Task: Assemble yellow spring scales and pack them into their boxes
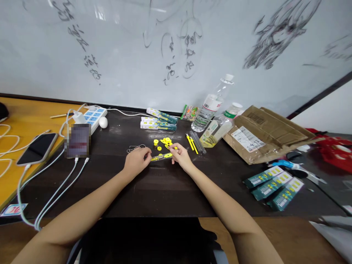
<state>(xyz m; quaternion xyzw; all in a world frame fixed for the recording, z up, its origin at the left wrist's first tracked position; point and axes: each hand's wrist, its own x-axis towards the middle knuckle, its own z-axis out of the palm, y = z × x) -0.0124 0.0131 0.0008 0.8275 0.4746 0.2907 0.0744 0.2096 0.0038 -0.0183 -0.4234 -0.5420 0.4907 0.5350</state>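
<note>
A slim clear tube with yellow parts (159, 157) spans the gap between my hands, just above the dark desk. My left hand (136, 160) is closed, its fingertips pinching the tube's left end. At the other end, my right hand (180, 157) has its fingers curled round the tube. Loose yellow plastic pieces (166, 140) lie just beyond my fingers, along with a yellow spool-like piece (156, 142) and a small yellow ring (159, 148). A thin looped cord (134, 148) rests beside my left hand. Yellow sticks (191, 143) and clear tubes (198, 142) lie right of my right hand.
Narrow boxes (158, 125) lie at the back, with similar green boxes (284, 192) at right. A water bottle (210, 104), a second bottle (220, 126) and a cardboard parcel (266, 132) stand to the right. Phone (37, 148), cables and a power strip (95, 117) occupy the left.
</note>
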